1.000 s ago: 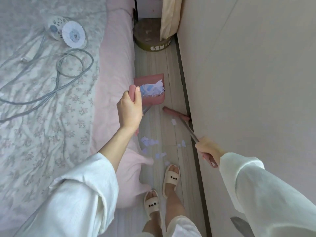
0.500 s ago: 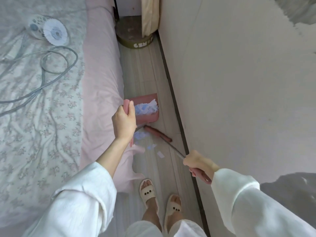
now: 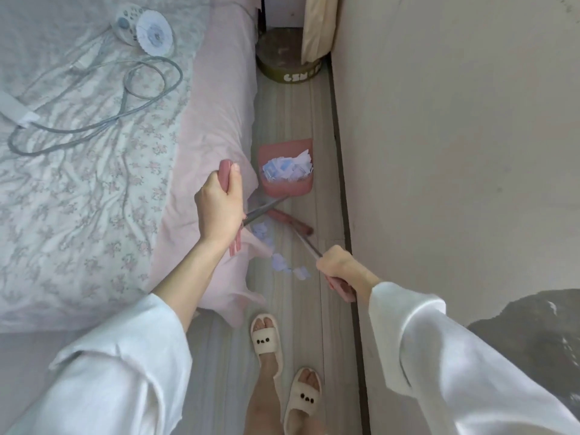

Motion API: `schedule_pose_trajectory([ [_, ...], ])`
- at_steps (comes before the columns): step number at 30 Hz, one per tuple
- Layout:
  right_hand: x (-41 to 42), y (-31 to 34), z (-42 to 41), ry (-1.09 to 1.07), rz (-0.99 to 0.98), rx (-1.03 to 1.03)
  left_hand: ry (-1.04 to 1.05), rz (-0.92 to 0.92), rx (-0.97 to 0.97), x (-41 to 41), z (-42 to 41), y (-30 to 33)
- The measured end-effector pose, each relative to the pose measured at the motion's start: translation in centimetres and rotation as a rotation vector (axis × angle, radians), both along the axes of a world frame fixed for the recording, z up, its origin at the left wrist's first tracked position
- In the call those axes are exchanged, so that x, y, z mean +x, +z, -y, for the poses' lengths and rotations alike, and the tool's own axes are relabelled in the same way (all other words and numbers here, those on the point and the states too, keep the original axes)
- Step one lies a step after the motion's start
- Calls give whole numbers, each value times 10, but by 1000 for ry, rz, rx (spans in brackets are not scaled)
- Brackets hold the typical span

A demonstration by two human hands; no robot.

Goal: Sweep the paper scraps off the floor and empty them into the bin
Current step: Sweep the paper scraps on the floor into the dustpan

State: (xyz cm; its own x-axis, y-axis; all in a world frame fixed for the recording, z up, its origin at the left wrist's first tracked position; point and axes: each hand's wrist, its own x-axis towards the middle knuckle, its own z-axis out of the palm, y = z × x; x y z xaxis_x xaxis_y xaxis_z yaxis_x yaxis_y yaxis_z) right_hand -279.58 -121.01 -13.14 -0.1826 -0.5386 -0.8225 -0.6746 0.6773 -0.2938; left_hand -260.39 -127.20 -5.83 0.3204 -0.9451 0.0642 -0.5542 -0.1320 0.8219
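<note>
Our left hand is curled around the pink dustpan handle at the middle of the frame. The dustpan stands on the floor just above it, holding paper scraps. Our right hand grips the broom. Loose scraps lie between our hands. The bin sits at top centre.

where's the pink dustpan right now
In the head view, the pink plastic dustpan sits on the floor between the pink bedsheet and wall, just beyond the broom head.
</note>
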Motion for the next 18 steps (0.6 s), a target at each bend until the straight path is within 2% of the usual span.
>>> schedule_pose_trajectory([
  [10, 15, -15, -32, 434, -65, 26, 0, 34, 27, 3, -39, 3],
  [18, -1, 10, -109, 492, -136, 99, -53, -20, 33, 6, -72, 14],
])
